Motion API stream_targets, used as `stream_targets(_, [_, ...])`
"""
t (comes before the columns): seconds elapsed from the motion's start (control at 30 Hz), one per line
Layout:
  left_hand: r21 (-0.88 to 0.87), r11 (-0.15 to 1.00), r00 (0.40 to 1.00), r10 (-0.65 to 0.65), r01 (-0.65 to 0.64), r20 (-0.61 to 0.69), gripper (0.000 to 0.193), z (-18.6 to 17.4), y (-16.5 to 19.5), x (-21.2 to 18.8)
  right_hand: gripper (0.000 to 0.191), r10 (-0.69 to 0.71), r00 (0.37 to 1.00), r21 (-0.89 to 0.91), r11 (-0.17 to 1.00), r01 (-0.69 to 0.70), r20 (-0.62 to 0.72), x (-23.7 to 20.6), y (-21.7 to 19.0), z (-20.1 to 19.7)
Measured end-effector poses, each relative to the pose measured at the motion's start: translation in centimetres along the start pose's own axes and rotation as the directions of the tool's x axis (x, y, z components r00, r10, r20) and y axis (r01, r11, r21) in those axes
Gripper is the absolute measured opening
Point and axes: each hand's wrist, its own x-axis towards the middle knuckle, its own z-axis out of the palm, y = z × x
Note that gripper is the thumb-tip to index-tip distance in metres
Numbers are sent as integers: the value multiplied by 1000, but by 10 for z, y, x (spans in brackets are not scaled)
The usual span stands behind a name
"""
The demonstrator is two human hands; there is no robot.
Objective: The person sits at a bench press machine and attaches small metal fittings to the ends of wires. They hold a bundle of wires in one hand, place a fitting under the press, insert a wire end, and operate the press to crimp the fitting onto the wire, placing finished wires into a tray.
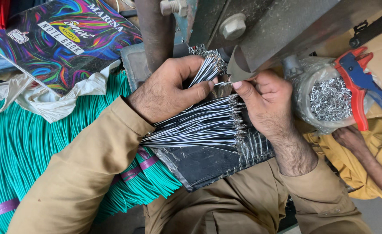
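Under the press (260, 30), a wire bundle (206, 69) is clamped in the left hand (169, 89); one wire is pinched by the right hand (262, 97). More wires (199, 128) are spread on the black pad (212, 162). Feeding seems underway, demanding exact alignment.

Grey metal machine frame (282, 30), daylit floor (373, 216)

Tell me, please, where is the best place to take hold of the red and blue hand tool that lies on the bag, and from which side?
Probably grip the red and blue hand tool by its two long handles, the red one and the blue one, coming from the lower right, where they splay apart and lie free. Its head rests toward the machine, above the clear bag of small metal pieces, so there is less room there.
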Motion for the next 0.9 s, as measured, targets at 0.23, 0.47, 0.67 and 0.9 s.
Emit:
stream_targets(0.23, [66, 997, 1000, 27, -27, 10, 22, 0, 3, 0, 15, -12, 1000, -2, 1000, 12, 7, 1, -3, 1])
stream_targets(0.47, [59, 998, 1000, -21, 21, 11, 20, 1, 3, 0, 16, -9, 1000, 12, 1000, 9, -20, 0, 1, -1])
stream_targets(0.67, [46, 999, 1000, -16, 15, 20, 17, 0, 5, 0, 9, 57, 997, -34, 998, -59, -60, -3, 2, -1])
stream_targets(0.9, [66, 998, 998, -11, 7, 68, 23, 0, 10, -2, 11, -8, 998, -6, 1000, 8, 67, -19, -27, -20])
